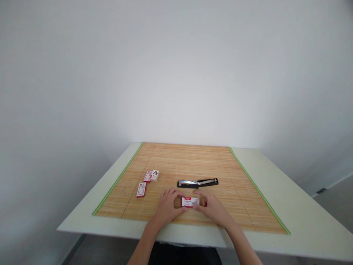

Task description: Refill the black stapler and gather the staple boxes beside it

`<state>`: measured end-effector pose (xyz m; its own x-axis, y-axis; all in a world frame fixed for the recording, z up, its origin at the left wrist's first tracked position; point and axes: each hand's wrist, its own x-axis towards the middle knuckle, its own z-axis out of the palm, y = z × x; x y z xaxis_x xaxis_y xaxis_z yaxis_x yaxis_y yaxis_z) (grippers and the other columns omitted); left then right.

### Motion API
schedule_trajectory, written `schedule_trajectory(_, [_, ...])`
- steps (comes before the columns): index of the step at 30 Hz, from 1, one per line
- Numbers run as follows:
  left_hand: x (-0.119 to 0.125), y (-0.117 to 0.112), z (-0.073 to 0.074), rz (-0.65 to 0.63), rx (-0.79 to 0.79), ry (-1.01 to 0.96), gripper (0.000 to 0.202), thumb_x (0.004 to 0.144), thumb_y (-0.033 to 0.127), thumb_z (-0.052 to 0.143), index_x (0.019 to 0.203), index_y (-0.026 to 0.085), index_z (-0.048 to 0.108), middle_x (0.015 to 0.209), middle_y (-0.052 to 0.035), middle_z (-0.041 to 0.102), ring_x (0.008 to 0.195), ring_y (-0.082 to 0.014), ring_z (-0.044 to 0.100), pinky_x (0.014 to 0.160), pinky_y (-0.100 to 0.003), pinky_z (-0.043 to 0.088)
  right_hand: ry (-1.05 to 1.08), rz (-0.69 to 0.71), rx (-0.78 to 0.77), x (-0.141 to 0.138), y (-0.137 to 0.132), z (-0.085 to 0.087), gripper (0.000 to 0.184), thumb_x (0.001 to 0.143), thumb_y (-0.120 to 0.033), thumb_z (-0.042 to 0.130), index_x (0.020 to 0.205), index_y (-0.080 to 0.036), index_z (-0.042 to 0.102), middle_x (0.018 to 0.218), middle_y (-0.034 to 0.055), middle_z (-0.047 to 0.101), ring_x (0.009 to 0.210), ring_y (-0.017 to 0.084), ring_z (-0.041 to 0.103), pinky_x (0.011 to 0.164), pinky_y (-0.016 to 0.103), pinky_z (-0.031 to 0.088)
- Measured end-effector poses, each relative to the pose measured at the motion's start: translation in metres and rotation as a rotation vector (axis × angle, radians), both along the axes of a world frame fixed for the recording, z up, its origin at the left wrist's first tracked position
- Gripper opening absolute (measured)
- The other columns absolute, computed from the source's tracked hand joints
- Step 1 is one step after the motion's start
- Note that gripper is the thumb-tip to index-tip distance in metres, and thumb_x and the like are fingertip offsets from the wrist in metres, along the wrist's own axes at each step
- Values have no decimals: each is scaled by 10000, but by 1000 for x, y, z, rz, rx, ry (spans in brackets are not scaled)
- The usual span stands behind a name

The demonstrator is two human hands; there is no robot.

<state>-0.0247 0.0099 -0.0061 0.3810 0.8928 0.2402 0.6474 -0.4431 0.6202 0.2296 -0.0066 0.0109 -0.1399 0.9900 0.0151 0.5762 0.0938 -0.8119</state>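
A small red and white staple box (190,202) lies flat on the bamboo mat near the front edge. My left hand (168,206) curls round its left end, with thumb and index finger at its near and far sides. At the right end, my right hand (211,208) holds it, with the thumb on the near corner and the other fingers partly hidden. Just beyond both hands rests a black stapler (198,183), swung wide open, its metal parts showing.
Left of my hands lie a red and white box (141,189), another such box (147,176), and a whiter small box (154,175) touching it. The green-edged bamboo mat (187,158) covers the middle of a white table (275,187) against a wall.
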Motion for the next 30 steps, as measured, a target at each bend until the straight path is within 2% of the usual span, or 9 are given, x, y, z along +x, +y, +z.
schedule_trajectory(2, [-3, 0, 0, -11, -2, -21, 370, 773, 422, 830, 1095, 299, 696, 1190, -18, 648, 1144, -266, 570, 991, -377, 397, -99, 86, 41, -5, -2, 2, 382, 759, -371, 758, 1129, -274, 747, 649, -44, 617, 593, 149, 536, 548, 242, 292])
schedule_trajectory(5, [-8, 0, 0, -15, -9, -29, 317, 799, 407, 808, 1069, 285, 697, 1170, -21, 649, 1125, -258, 578, 981, -370, 408, -180, 91, 73, -1, -4, 3, 267, 788, -338, 729, 1047, -288, 771, 669, -35, 635, 605, 150, 550, 560, 245, 290])
schedule_trajectory(11, [-10, 0, 0, 7, -13, 6, 326, 795, 407, 803, 1079, 288, 698, 1155, -22, 653, 1113, -260, 580, 978, -378, 413, -251, 74, 35, 18, -4, 4, 337, 803, -376, 735, 1131, -302, 763, 657, -34, 638, 599, 164, 568, 570, 250, 312])
schedule_trajectory(13, [-10, 0, -1, 8, -3, 11, 327, 793, 405, 804, 1082, 291, 701, 1155, -21, 652, 1111, -260, 579, 979, -380, 410, -237, 64, 57, 11, -4, 9, 375, 812, -399, 737, 1173, -299, 755, 692, -19, 670, 621, 176, 593, 580, 255, 330])
schedule_trajectory(16, [-9, -1, -1, 2, 10, 2, 331, 789, 397, 808, 1084, 291, 702, 1161, -21, 651, 1114, -261, 578, 977, -378, 410, -262, 138, 99, -9, 2, 23, 255, 879, -383, 676, 1096, -312, 789, 752, 4, 727, 684, 194, 639, 629, 270, 369])
schedule_trajectory(18, [-9, -1, -2, -1, 16, -7, 335, 792, 395, 806, 1092, 291, 701, 1159, -22, 652, 1113, -263, 579, 971, -376, 413, -390, 229, 121, -23, 9, 34, 197, 892, -335, 660, 1020, -324, 810, 823, 17, 767, 767, 214, 677, 675, 281, 390])
schedule_trajectory(21, [-9, 0, -3, 4, 18, -18, 340, 792, 389, 805, 1105, 301, 703, 1158, -22, 652, 1116, -266, 581, 965, -378, 416, -632, 355, 120, -37, 22, 46, 200, 862, -306, 691, 1020, -327, 813, 919, 37, 793, 879, 242, 708, 721, 287, 414])
schedule_trajectory(24, [-9, 0, -5, 5, 20, -28, 355, 783, 379, 816, 1115, 316, 705, 1165, -20, 651, 1126, -269, 579, 974, -384, 411, -714, 437, 105, -46, 32, 49, 166, 835, -318, 713, 963, -308, 818, 887, 46, 793, 888, 248, 717, 741, 283, 425])
schedule_trajectory(30, [-8, 0, -8, 18, 22, -45, 360, 774, 390, 830, 1104, 316, 705, 1160, -25, 645, 1111, -269, 579, 966, -387, 409, -714, 467, 135, -50, 38, 52, 106, 824, -285, 701, 865, -253, 793, 847, 50, 774, 855, 233, 701, 744, 276, 410])
